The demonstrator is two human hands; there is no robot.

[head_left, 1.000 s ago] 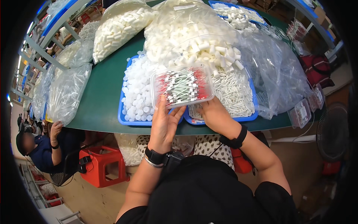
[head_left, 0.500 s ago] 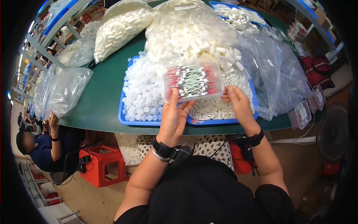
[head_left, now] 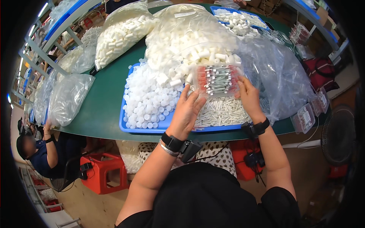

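- Clear plastic box [head_left: 217, 79]: filled with red-and-white sticks, gripped at both ends by left hand [head_left: 187, 111] and right hand [head_left: 249, 97].
- Blue tray [head_left: 125, 127]: white caps, loose tubes remaining.

Bright, even overhead light; glare on plastic bags [head_left: 68, 97]; fisheye bending, dark vignette at edges.

A green table [head_left: 102, 102] fills the upper middle of the frame. Metal shelving [head_left: 34, 53] runs along the upper left. A red stool [head_left: 100, 171] stands at lower left on tan floor [head_left: 87, 205].
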